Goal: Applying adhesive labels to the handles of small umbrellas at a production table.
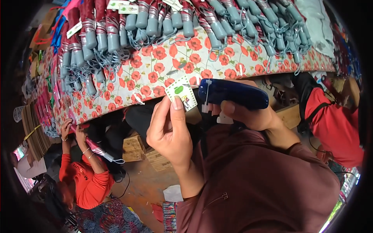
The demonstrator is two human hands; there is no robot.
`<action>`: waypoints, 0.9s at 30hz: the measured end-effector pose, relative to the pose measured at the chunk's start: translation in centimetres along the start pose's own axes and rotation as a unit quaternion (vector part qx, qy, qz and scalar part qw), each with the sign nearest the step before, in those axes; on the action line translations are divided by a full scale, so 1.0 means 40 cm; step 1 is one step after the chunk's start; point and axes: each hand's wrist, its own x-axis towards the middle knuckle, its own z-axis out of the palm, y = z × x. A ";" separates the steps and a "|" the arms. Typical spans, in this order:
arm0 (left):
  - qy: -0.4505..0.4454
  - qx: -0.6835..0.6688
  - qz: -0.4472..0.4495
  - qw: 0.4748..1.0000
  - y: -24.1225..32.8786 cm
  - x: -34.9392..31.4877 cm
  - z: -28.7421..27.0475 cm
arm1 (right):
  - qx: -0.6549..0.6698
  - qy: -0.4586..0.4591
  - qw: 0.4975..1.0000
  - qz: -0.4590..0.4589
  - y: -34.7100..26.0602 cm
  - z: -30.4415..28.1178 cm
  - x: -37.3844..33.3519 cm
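My left hand (168, 130) pinches a small white paper tag with a green spot (181, 93) between thumb and fingers. My right hand (252, 114) grips a dark blue tagging gun (233, 94), whose needle end points left at the tag. Both are held in front of a table covered with a red poppy-print cloth (163, 70). On the table lie several folded umbrellas with grey handles (151, 21), some dark red, some grey.
A person in an orange-red top (87, 180) at the lower left holds a folded umbrella (97, 149) with both hands. Another person in red (336, 124) sits at the right. Woven boxes (134, 147) stand under the table; flat cardboard (33, 130) is stacked at the left.
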 end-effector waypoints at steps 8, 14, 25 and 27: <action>-0.056 -0.010 0.070 0.996 -0.030 -0.009 0.016 | 0.020 0.031 0.999 0.033 0.003 0.010 0.008; -0.096 0.007 0.079 0.992 -0.040 -0.020 0.036 | 0.025 0.065 0.997 0.019 0.012 0.011 0.024; -0.177 -0.002 -0.046 0.983 -0.078 0.053 0.168 | -0.064 0.196 0.978 0.024 0.102 -0.070 0.011; -0.196 -0.091 -0.091 0.972 -0.119 0.085 0.225 | -0.062 0.274 0.959 0.032 0.117 -0.100 0.000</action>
